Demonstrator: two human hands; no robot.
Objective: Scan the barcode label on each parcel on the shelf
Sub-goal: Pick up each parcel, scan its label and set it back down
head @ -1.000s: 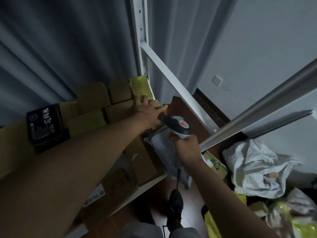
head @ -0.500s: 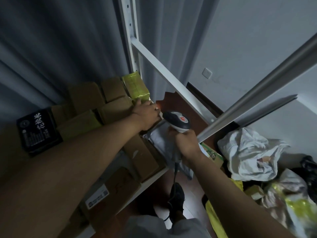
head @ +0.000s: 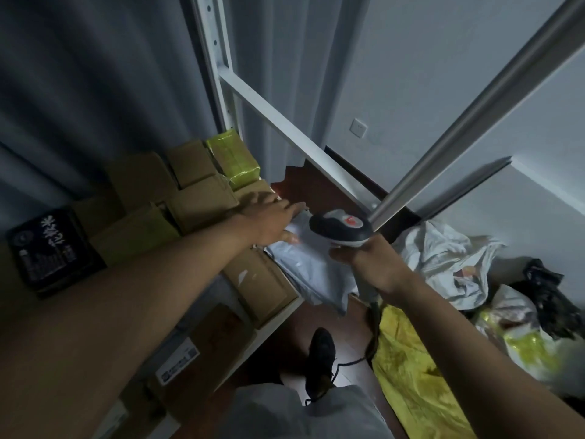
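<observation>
Parcels crowd the shelf (head: 286, 307): at its left end a black printed box (head: 52, 247) lies beside brown cartons (head: 202, 201); nearer the front edge a carton bears a white barcode label (head: 178, 365); at the back right corner, against the white upright, sits a yellow-green wrapped parcel (head: 232, 158); a grey poly mailer (head: 311, 267) overhangs the shelf's right end. The left hand (head: 270, 218) reaches across the cartons, fingers straight and spread, tips on the mailer's far edge. Just right of it the right hand (head: 368, 261) grips the handle of the barcode scanner (head: 340, 228), whose head hovers over the mailer; its cable trails to the wooden floor. Right of the shelf, bags and a yellow sheet (head: 411, 375) litter the floor.
</observation>
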